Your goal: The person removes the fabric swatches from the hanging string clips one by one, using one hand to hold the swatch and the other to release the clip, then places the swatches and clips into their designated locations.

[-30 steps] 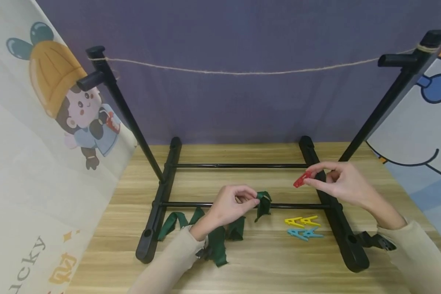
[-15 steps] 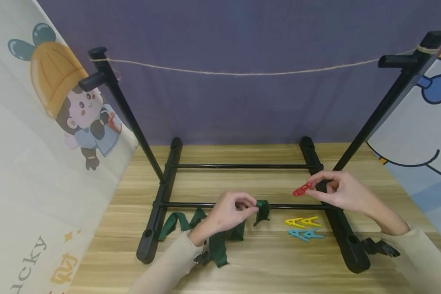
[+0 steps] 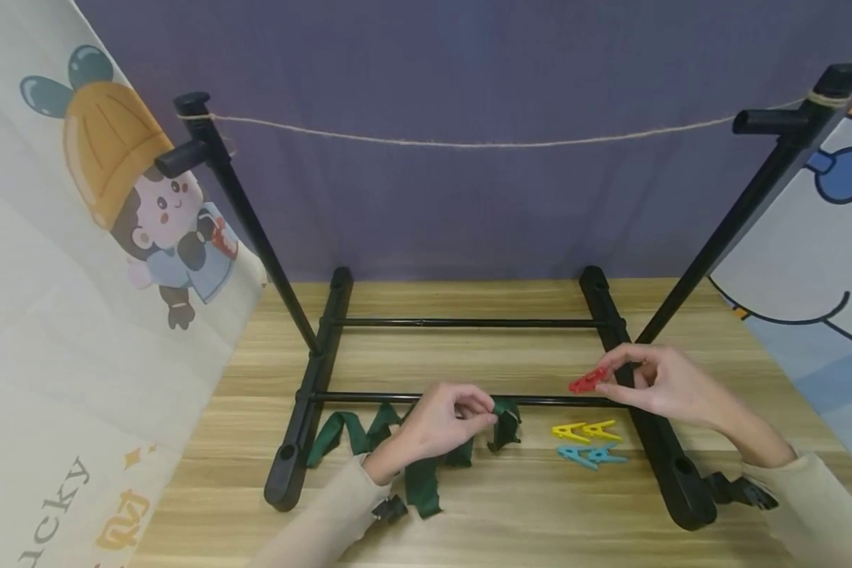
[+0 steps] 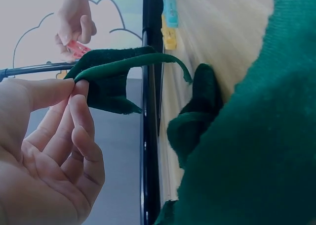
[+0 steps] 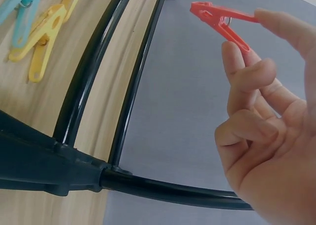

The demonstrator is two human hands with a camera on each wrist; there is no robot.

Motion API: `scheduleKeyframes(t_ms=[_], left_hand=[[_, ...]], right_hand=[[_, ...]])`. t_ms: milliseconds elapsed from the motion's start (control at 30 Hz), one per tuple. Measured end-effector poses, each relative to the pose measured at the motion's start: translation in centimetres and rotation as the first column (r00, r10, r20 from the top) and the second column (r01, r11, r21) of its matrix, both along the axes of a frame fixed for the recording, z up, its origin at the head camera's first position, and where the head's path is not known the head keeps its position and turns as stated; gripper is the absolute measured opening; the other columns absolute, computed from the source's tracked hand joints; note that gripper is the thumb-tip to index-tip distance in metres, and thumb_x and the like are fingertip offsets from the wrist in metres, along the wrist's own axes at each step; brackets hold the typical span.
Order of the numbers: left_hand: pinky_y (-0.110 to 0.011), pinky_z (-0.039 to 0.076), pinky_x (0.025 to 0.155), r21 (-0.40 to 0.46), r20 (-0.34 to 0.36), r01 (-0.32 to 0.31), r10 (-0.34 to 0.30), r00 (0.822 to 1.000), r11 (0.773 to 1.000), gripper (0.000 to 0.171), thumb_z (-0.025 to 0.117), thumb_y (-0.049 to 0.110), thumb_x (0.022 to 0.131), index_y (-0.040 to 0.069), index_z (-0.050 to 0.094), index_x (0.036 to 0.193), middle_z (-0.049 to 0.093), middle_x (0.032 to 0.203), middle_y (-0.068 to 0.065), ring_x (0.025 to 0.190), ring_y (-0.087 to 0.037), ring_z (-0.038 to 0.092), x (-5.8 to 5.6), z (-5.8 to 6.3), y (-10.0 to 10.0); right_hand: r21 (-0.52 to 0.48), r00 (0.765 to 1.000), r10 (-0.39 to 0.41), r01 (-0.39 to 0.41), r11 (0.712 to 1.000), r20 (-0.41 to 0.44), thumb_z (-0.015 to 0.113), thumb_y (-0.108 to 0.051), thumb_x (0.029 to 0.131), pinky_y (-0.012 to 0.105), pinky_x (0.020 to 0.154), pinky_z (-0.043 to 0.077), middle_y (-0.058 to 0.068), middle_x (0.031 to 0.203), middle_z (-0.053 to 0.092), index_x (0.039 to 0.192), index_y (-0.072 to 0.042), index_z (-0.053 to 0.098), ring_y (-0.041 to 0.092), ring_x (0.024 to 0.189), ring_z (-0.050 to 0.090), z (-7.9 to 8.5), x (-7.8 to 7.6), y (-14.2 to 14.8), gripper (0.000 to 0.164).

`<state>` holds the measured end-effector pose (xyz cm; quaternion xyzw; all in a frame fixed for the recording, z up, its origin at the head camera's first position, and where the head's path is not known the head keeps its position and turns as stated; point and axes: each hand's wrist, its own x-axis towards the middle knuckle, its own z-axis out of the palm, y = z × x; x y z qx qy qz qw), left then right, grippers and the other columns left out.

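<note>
My left hand (image 3: pixel 446 426) pinches the end of a dark green cloth strip (image 3: pixel 506 424) between thumb and index finger, close to the rack's front crossbar. In the left wrist view the strip (image 4: pixel 111 81) curls away from the fingertips, and a large piece of green cloth (image 4: pixel 247 151) fills the right side. A red clothespin (image 3: pixel 588 380) is held by its handles between the thumb and index finger of my right hand (image 3: pixel 670 390). The right wrist view shows that clothespin (image 5: pixel 222 22) with its nose closed, touching nothing else.
Two yellow clothespins (image 3: pixel 585 431) and two blue clothespins (image 3: pixel 591 455) lie on the wooden table (image 3: pixel 511 521). A black rack (image 3: pixel 326 339) frames the work, with a thin string (image 3: pixel 461 145) tied between its posts. More green cloth (image 3: pixel 422 481) lies beneath the left forearm.
Both hands have come down a little toward the table, carrying the cloth strip and the red clothespin. The clothespin has turned to lie flatter. Yellow and blue clothespins stay put.
</note>
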<state>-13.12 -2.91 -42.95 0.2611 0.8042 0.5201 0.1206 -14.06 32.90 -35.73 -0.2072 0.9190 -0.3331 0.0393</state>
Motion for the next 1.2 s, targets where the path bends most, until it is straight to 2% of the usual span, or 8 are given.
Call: scheduleKeyframes(t_ms=[133, 167, 400, 500, 733, 900, 1200], left_hand=[[-0.022, 0.058, 0.08, -0.009, -0.003, -0.002, 0.002, 1.0, 1.0, 0.011, 0.074, 0.02, 0.101, 0.013, 0.08, 0.108, 0.081, 0.1, 0.0, 0.084, -0.001, 0.068, 0.0, -0.4, 0.0], [-0.021, 0.057, 0.08, -0.015, -0.002, 0.001, -0.001, 1.0, 1.0, 0.011, 0.074, 0.02, 0.101, 0.013, 0.08, 0.107, 0.081, 0.099, 0.0, 0.084, 0.0, 0.068, 0.0, -0.6, 0.1], [-0.018, 0.055, 0.078, -0.109, -0.012, 0.054, -0.056, 0.998, 0.993, 0.008, 0.076, 0.021, 0.101, 0.016, 0.08, 0.105, 0.08, 0.097, 0.005, 0.081, 0.005, 0.065, 0.2, -1.6, 0.5], [-0.018, 0.055, 0.079, -0.124, -0.014, 0.05, -0.052, 0.999, 0.991, 0.007, 0.076, 0.021, 0.1, 0.017, 0.08, 0.105, 0.08, 0.097, 0.006, 0.082, 0.005, 0.065, 0.1, -1.8, 0.4], [-0.018, 0.055, 0.076, -0.138, -0.017, 0.041, -0.044, 0.999, 0.99, 0.007, 0.076, 0.02, 0.1, 0.017, 0.08, 0.105, 0.081, 0.098, 0.003, 0.08, 0.005, 0.065, 0.0, -2.1, -0.1], [-0.018, 0.054, 0.073, -0.158, -0.012, 0.039, -0.042, 0.999, 0.987, 0.006, 0.076, 0.02, 0.1, 0.018, 0.08, 0.105, 0.081, 0.097, 0.005, 0.077, 0.006, 0.063, -0.1, -2.2, -0.1], [-0.018, 0.051, 0.065, -0.185, -0.004, 0.044, -0.046, 0.999, 0.982, 0.007, 0.077, 0.019, 0.1, 0.018, 0.08, 0.105, 0.079, 0.095, 0.007, 0.07, 0.004, 0.06, -0.1, -2.5, -0.2]], right_hand=[[0.034, 0.999, -0.01, 0.008, 0.999, 0.042, 0.085, -0.028, 0.093, 0.024, 0.042, 0.034, -0.014, 0.057, 0.047, 0.111, -0.022, 0.076, 0.0, 0.045, 0.033, -0.1, 0.3, 0.1, 0.021], [0.04, 0.998, -0.013, 0.011, 0.999, 0.056, 0.084, -0.029, 0.093, 0.024, 0.042, 0.034, -0.014, 0.057, 0.047, 0.112, -0.022, 0.075, 0.0, 0.045, 0.033, -0.1, 0.3, 0.1, 0.022], [0.031, 0.996, 0.009, -0.012, 0.999, 0.083, 0.084, -0.025, 0.093, 0.025, 0.043, 0.036, -0.006, 0.084, 0.067, 0.113, -0.018, 0.075, 0.0, 0.046, 0.035, -0.8, 0.7, 0.6, 0.023], [0.022, 0.996, 0.018, -0.02, 1.0, 0.089, 0.085, -0.023, 0.093, 0.025, 0.043, 0.036, -0.005, 0.089, 0.069, 0.111, -0.02, 0.076, 0.0, 0.046, 0.036, -1.0, 0.9, 0.9, 0.021], [0.012, 0.986, 0.043, -0.045, 0.999, 0.161, 0.083, -0.024, 0.094, 0.025, 0.042, 0.038, -0.002, 0.095, 0.072, 0.112, -0.019, 0.075, 0.0, 0.047, 0.039, -1.9, 1.2, 1.7, 0.02], [0.011, 0.969, 0.067, -0.072, 0.997, 0.239, 0.082, -0.025, 0.095, 0.024, 0.043, 0.038, 0.003, 0.106, 0.074, 0.114, -0.016, 0.074, 0.0, 0.05, 0.041, -2.5, 1.2, 2.1, 0.023], [0.003, 0.929, 0.078, -0.085, 0.996, 0.361, 0.083, -0.029, 0.094, 0.024, 0.044, 0.039, 0.007, 0.114, 0.076, 0.116, -0.014, 0.073, 0.001, 0.049, 0.041, -3.9, 1.2, 2.2, 0.03]])
